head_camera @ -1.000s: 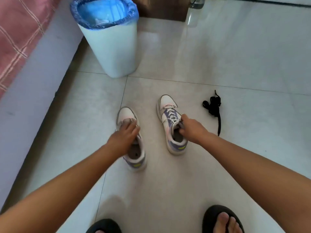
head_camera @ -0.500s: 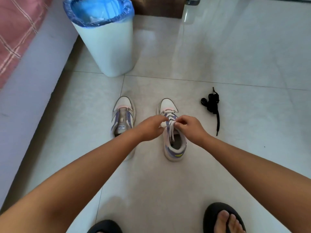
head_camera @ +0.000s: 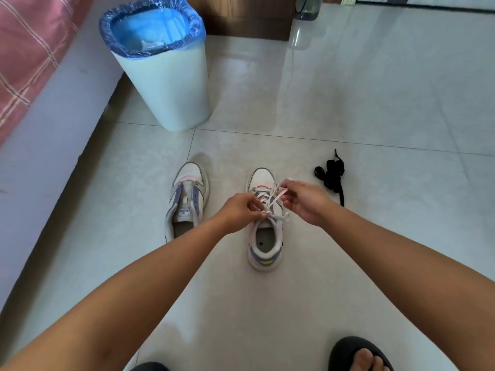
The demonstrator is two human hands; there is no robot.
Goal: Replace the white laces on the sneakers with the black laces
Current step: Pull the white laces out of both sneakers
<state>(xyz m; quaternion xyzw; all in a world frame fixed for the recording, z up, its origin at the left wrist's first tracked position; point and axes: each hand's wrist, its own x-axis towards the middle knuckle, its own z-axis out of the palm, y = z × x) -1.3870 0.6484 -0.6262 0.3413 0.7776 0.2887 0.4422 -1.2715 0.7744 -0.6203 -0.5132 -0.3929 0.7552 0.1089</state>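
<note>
Two white sneakers with purple and pink trim stand side by side on the tiled floor. The left sneaker (head_camera: pixel 187 199) has no lace in it. The right sneaker (head_camera: pixel 264 236) carries a white lace (head_camera: pixel 273 199). My left hand (head_camera: pixel 241 212) pinches the lace at the knot over the tongue. My right hand (head_camera: pixel 305 202) holds a loop of the same lace, lifted to the right. A bundle of black laces (head_camera: pixel 332 175) lies on the floor just right of the right sneaker.
A white bin with a blue liner (head_camera: pixel 160 65) stands behind the sneakers. A bed edge with a pink checked cover (head_camera: pixel 32 84) runs along the left. A brown cabinet base (head_camera: pixel 241 17) is at the back. My feet in black slippers (head_camera: pixel 359 354) are at the bottom.
My left hand left the left sneaker and came to the right one. Both hands now pull the white lace apart, with my right hand drawn up and to the right.
</note>
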